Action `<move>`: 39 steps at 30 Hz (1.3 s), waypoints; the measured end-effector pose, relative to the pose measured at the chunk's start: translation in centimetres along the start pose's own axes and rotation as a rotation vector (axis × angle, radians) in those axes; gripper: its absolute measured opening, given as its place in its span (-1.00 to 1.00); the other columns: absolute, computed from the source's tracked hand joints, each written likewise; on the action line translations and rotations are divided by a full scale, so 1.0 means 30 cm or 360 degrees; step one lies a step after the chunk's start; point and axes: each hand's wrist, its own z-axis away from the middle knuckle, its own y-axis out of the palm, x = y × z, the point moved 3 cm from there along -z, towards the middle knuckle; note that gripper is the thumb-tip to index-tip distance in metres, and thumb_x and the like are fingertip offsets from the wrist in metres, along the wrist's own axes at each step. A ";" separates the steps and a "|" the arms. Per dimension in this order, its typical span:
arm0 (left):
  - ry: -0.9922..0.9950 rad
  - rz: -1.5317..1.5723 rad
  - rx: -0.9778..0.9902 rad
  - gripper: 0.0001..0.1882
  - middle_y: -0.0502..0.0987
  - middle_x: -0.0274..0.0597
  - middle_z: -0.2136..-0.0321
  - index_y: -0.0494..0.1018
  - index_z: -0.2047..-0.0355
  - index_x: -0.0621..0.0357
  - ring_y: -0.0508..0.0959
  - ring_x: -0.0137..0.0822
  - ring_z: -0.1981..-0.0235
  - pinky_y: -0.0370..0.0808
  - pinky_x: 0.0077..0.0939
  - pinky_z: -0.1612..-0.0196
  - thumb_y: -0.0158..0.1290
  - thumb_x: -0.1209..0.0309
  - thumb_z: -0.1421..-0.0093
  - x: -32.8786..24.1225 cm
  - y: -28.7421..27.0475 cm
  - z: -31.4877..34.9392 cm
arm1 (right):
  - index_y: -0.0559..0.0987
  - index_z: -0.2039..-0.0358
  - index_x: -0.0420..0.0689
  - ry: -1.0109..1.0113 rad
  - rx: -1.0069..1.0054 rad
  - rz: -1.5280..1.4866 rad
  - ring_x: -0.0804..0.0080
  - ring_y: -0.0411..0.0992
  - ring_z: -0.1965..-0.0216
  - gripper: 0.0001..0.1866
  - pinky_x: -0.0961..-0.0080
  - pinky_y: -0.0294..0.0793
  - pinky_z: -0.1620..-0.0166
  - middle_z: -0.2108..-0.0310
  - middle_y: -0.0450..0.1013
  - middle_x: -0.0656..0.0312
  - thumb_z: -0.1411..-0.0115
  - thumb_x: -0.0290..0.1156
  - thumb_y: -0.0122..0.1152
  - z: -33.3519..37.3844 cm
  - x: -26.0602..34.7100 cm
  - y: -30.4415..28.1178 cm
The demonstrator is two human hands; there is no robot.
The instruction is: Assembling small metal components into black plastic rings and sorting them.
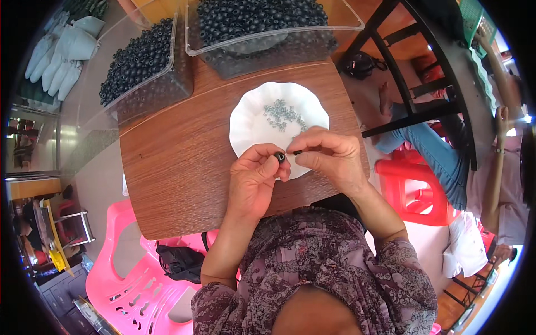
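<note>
My left hand [254, 177] pinches a small round black part [280, 157] with a pale-rimmed hole in its end. Close beside it, my right hand [334, 156] has thumb and forefinger together on a tiny dark piece [297, 152], too small to name. Both hands are over the near edge of a white scalloped plate [243, 120]. Small clear greyish bits [282, 114] lie scattered in the middle of the plate. Beyond it, two clear plastic bins, the left bin [153, 92] and the right bin [245, 62], hold heaps of black hollow parts [262, 19].
The brown wooden table [178, 162] carries the plate and bins. A pink plastic chair [120, 279] with a black bag [180, 262] stands at left. On the right are red stools [410, 190], a black table frame [413, 106] and another person in jeans [430, 151].
</note>
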 end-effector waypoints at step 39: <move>-0.0129 0.0028 -0.0209 -0.82 0.53 -0.03 0.42 0.42 0.26 0.37 0.50 -0.36 0.49 0.43 -0.56 0.41 0.05 0.55 -0.11 0.034 0.018 0.015 | 0.57 0.40 -0.27 -0.0245 0.0093 0.0481 0.52 0.40 0.34 -0.85 0.66 0.39 0.28 0.41 0.41 0.24 0.02 -0.73 0.15 -0.011 0.035 -0.001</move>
